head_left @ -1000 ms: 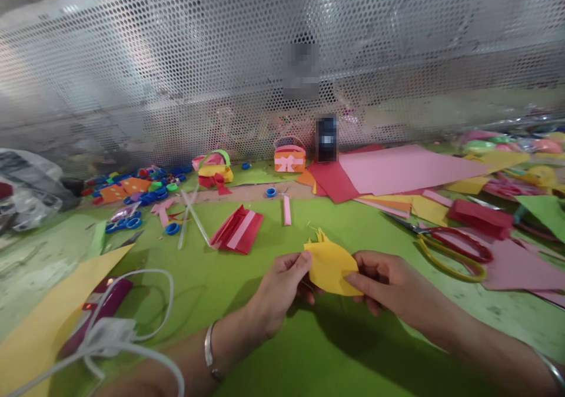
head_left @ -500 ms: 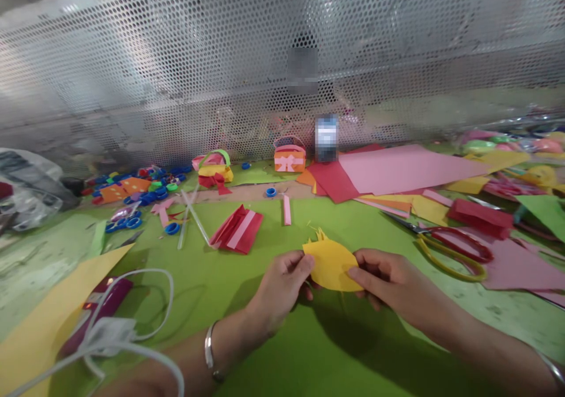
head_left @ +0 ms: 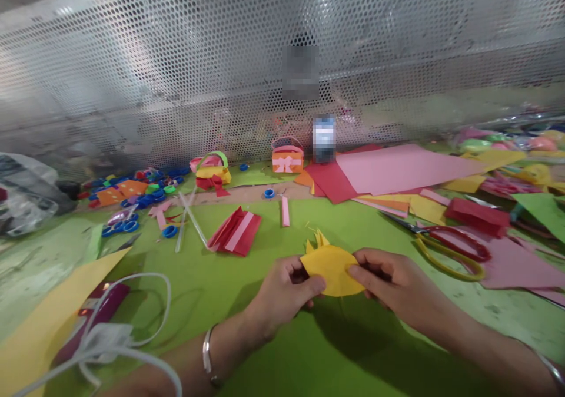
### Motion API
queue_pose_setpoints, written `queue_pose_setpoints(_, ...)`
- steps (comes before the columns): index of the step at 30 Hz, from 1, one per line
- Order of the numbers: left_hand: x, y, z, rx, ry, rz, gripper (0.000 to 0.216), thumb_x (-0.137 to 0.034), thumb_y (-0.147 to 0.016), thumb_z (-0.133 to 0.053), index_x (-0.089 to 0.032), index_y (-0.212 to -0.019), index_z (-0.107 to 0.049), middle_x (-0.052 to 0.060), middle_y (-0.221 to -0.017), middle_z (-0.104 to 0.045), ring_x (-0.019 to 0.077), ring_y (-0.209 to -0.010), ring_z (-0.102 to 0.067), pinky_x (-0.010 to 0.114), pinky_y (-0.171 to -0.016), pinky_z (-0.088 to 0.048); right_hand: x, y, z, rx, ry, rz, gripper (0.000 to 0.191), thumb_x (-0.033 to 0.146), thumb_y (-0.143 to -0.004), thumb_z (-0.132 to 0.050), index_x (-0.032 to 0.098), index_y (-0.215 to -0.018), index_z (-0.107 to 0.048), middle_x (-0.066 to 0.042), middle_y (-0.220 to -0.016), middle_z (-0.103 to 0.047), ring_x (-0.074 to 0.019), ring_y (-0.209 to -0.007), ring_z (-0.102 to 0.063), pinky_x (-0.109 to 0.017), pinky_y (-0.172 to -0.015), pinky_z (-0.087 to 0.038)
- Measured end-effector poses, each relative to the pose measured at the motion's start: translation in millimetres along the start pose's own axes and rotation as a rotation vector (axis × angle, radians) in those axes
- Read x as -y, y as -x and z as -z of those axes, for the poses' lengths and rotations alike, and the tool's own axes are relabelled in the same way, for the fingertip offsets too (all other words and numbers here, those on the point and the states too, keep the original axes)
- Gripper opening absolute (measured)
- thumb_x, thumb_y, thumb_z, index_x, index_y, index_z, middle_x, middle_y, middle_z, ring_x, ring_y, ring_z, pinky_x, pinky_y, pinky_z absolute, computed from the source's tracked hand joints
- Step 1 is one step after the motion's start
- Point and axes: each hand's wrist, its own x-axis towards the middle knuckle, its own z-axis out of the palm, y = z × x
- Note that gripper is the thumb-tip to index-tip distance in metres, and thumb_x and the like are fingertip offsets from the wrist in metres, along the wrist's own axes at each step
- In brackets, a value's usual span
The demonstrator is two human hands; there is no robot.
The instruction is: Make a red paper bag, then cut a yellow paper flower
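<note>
A rounded piece of yellow paper is held just above the green mat, its left corner pointed. My left hand pinches its left side, thumb on the front face and fingers behind. The right edge is gripped by my right hand, the thumb pressed on the front. Behind the paper, small yellow scraps lie on the mat. Farther back left rests a folded red paper piece with a pink strip, and near it a narrow pink paper strip.
Scissors with red and yellow handles lie at right beside pink paper. Large pink and red sheets are behind. Small paper bags stand by the perforated metal screen. A purple glue gun and white cable occupy the left.
My left thumb has slid down and right along the yellow paper's face. The paper has tilted slightly, uncovering more of the scraps behind it. My right hand keeps its grip.
</note>
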Motion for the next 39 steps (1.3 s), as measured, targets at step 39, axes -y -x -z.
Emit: queue_pose_setpoints(39, 4.1, -2.5, 4.1, -0.015, 0.162, -0.07, 0.037, -0.047, -0.062, -0.074, -0.012, -0.074, -0.068, 0.0, -0.057, -0.061, 0.008, -0.051, -0.053, 0.021, -0.053, -0.043, -1.5, 0.8, 0.8, -0.046, 0.107, 0.08, 0.028, 0.041, -0.082, -0.048, 0.021, -0.064, -0.053, 0.004, -0.053, -0.042, -0.0114, -0.049, -0.041, -0.023, -0.045, -0.031)
